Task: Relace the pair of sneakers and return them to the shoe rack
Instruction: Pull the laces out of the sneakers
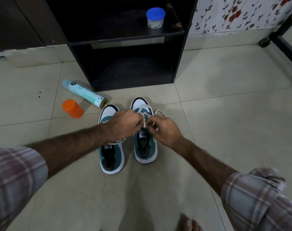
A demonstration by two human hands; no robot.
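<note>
Item 1. Pair of sneakers, teal/white, stood side by side on tiled floor (225,72), toes toward shoe rack (180,52), just short of its open bottom bay. Left sneaker (112,154): lace looked done up, a loop showing at the tongue, rest hidden by forearm. Right sneaker (145,147): being worked on.

Item 2. White lace (146,115) of right sneaker, loose over upper eyelets, one loop hanging off the outer side toward the floor.

Item 3. Left hand (123,125): fingers curled, pinching a strand of lace above the tongue. Right hand (165,130): fingers curled likewise, pinching the lace next to it, fingertips of both nearly meeting. Whether knot was half-formed or not begun: couldn't tell, fingers covered it.

Item 4. Nearby, not part of job: spray can (84,93) lying on its side, just beside left sneaker's toe; orange cap (72,108) near it; blue-lidded jar (155,18) on rack's upper shelf.

Risks, as judged:
- Pinch was fingertip-only; a slip w/ tension on would let the crossing go slack, bow lopsided or loose.
- Dangling outer loop could snag under sole or get pulled uneven, leaving one end too short to tie.
- Pulling upward hard might tip or drag the shoe, nothing pinning it down.
- Can sat close to left toe; nudging the pair fwd to the rack could set it rolling.
</note>
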